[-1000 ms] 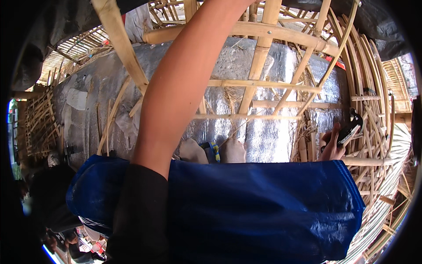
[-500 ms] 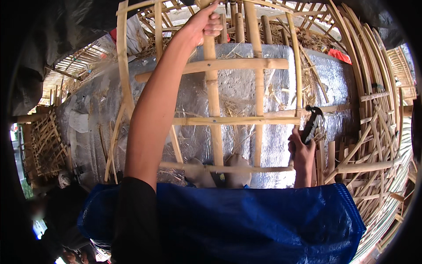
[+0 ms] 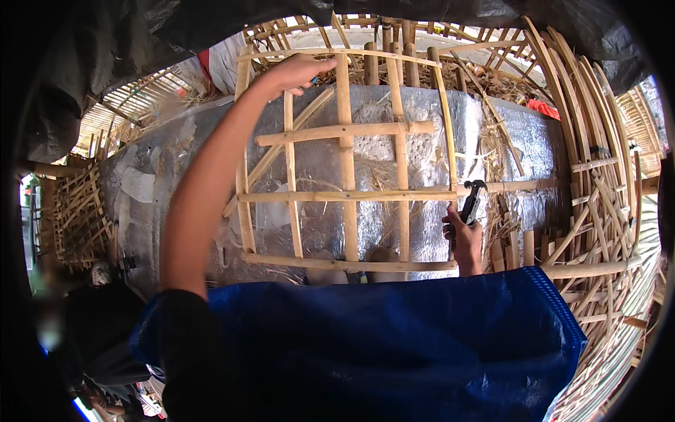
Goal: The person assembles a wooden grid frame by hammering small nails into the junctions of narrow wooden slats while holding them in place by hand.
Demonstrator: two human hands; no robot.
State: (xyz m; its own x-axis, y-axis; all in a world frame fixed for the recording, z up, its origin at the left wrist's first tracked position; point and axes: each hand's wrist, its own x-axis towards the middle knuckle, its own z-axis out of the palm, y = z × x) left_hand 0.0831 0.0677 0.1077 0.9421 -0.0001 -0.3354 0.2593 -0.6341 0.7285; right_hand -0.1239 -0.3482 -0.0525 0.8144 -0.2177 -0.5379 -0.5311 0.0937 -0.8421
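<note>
A bamboo lattice frame (image 3: 348, 197) of crossed slats stands upright in front of me. My left hand (image 3: 295, 70) is stretched up and grips its top rail near the upper left corner. My right hand (image 3: 464, 235) is shut on a small black claw hammer (image 3: 471, 200), held head-up beside the frame's right edge, close to a horizontal slat. A blue woven sheet (image 3: 380, 344) lies across my lap below the frame's bottom rail.
Behind the lattice lies a large rounded form wrapped in silver foil (image 3: 162, 190) with straw on it. Curved bamboo strips and stacked frames (image 3: 605, 211) fill the right side. More bamboo lattices (image 3: 74, 218) lean at the left. A dark tarpaulin (image 3: 140, 42) hangs overhead.
The lattice has come upright and squarer in view. My left hand shifted left along the top rail. My right hand with the hammer stays beside the frame's right edge.
</note>
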